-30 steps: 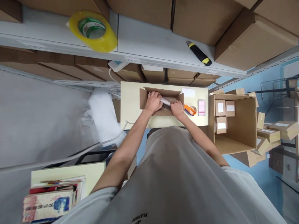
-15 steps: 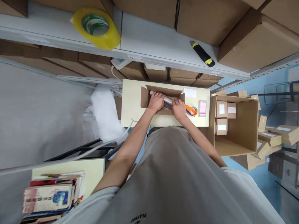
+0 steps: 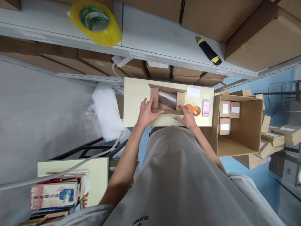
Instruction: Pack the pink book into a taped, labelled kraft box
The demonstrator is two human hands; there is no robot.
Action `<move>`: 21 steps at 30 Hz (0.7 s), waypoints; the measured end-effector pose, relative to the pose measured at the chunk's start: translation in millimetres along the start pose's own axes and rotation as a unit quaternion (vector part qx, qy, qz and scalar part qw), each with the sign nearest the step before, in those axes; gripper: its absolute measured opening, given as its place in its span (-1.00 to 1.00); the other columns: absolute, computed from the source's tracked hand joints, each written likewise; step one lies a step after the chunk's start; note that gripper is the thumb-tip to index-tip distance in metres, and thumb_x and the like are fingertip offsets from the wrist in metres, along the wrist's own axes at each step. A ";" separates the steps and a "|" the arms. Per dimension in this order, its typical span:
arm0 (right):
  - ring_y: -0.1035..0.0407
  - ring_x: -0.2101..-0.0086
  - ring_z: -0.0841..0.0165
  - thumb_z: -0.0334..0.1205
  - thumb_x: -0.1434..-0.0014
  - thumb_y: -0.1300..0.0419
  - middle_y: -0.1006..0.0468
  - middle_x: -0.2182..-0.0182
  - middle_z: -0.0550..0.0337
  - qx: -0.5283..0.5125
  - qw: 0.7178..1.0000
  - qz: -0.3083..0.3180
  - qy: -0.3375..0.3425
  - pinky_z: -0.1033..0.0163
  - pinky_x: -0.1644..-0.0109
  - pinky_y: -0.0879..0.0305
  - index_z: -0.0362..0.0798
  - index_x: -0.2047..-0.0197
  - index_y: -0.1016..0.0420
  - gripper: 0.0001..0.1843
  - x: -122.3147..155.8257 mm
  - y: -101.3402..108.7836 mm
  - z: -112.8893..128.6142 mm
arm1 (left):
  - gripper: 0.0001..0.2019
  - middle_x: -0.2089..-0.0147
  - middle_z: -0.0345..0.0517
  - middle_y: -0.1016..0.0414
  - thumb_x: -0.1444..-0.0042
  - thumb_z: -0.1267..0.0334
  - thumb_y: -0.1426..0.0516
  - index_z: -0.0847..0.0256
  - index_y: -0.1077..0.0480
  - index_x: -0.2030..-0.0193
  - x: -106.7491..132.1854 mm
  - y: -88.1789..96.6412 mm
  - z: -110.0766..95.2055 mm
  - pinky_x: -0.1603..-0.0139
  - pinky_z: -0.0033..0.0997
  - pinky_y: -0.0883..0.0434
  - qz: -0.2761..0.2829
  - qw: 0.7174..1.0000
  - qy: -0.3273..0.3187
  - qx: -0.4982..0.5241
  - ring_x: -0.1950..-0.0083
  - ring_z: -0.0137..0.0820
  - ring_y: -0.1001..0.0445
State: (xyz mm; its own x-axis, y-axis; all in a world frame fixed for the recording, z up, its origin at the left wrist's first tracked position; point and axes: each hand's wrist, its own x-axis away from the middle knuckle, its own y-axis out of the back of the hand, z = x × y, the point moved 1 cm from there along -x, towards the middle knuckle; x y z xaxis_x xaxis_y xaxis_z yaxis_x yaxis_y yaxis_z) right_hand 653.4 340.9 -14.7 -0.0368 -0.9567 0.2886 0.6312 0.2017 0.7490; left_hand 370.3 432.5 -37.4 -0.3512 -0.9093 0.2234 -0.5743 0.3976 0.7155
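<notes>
On the pale table (image 3: pixel 136 103) in front of me lies a small cardboard box (image 3: pixel 164 111) with its top gaping. Its two end flaps are folded inward over the opening. A shiny grey wrapped item (image 3: pixel 167 99) shows inside, between those flaps; what it is I cannot make out. My left hand (image 3: pixel 147 114) is open at the box's left front corner, fingers spread by the left flap and thumb stretched along the front edge. With fingers apart, my right hand (image 3: pixel 187 116) rests at the right front corner, fingertips at the right flap (image 3: pixel 180 98).
Right of the box lie an orange tape dispenser (image 3: pixel 193 110), a white label (image 3: pixel 193 91) and a pink-screened phone (image 3: pixel 206 108). A large open carton (image 3: pixel 246 125) holds several small boxes. The shelf ahead bears yellow tape (image 3: pixel 110 34) and a utility knife (image 3: pixel 208 51). Books (image 3: pixel 55 196) lie lower left.
Both hands have come out of the box and spread to its front corners. The end flaps, formerly standing outward, are now folded in. The grey item lies in the box, released.
</notes>
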 end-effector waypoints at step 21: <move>-0.69 0.05 0.06 -0.02 -0.43 -0.39 -0.50 -0.41 -0.23 -0.061 0.993 -0.056 -0.090 -0.20 -0.22 -0.68 0.09 -0.78 -0.04 0.02 -23.7 -8.9 -42.1 | 0.11 -0.66 0.53 -0.23 -0.36 -0.21 -0.37 0.15 0.08 -0.81 -0.9 -20.3 26.1 -0.30 0.16 -0.65 -0.119 0.990 0.040 0.068 -0.43 0.21 -0.59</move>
State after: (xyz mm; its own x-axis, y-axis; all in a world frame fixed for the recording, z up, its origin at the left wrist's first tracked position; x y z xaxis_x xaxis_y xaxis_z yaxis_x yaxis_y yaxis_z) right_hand 681.2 352.9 -53.3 -0.2421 -0.9167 0.3178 0.7040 0.0594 0.7077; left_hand 362.9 428.4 -69.4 -0.1378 -0.9839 0.1137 -0.7295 0.1785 0.6603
